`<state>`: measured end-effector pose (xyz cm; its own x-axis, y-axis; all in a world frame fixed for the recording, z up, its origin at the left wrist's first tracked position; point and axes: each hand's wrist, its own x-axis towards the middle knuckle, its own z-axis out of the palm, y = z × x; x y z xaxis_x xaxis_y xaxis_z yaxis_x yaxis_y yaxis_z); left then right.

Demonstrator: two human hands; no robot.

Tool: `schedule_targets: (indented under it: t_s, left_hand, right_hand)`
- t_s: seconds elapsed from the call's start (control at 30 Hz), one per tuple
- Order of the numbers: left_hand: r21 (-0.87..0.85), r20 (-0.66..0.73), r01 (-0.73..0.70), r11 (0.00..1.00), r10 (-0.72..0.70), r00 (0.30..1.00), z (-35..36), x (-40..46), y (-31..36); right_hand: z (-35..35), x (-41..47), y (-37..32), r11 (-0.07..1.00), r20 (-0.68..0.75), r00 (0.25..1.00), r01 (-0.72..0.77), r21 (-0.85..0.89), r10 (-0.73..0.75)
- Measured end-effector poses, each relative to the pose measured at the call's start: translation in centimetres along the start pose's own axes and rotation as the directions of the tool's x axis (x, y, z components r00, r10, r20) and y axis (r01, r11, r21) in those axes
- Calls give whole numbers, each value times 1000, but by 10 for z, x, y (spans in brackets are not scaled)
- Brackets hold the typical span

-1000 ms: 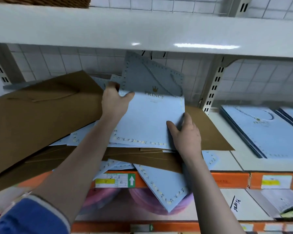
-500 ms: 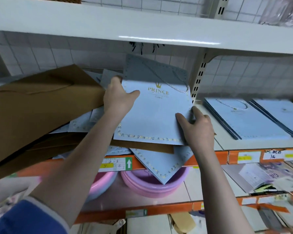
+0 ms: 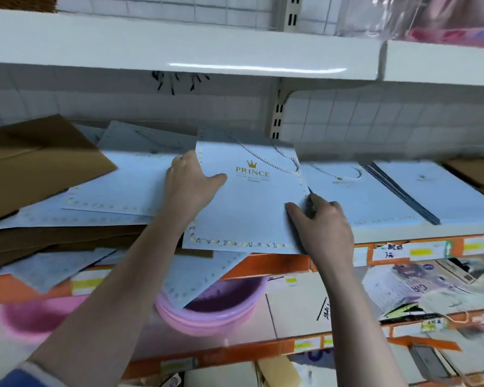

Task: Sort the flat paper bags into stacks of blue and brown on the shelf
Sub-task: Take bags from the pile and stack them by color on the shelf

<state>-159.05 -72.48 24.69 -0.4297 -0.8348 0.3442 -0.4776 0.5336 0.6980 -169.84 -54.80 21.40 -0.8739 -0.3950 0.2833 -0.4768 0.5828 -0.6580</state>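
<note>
Pinching a blue bag (image 3: pixel 246 208) mid-frame, the left hand (image 3: pixel 192 188) and right hand (image 3: pixel 323 224) each clamp an edge above the shelf (image 3: pixel 389 236).

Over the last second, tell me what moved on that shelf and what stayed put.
Both hands carried the blue Prince bag rightwards, off the mixed pile and towards the blue stack; its right edge now overlaps that stack. The left hand keeps gripping its left edge, the right hand its lower right edge. Nothing was let go. The brown bags and loose blue ones on the left lie as before.
</note>
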Motion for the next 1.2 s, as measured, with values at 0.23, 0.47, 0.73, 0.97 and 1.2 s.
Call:
schedule_targets:
  t_s: [0.23,0.47,0.73,0.97,1.2]
  left_hand:
    - [-17,-8,-1,1000,1,1000,108,-26,84]
    - [51,-2,48,998,-48,999,187,-35,140]
    - [96,-3,39,995,-39,999,231,-30,153]
    - [119,5,71,990,-72,997,255,-21,150]
    - [211,33,68,975,-77,996,263,-8,136]
  right_hand:
    - [-56,73,110,996,51,996,80,-27,-79]
    - [-93,128,175,993,61,992,111,-45,-108]
    - [-90,162,205,990,68,990,129,-54,-125]
    - [-78,181,212,974,126,986,131,-185,-109]
    - [-60,193,206,939,183,974,182,-291,-131]
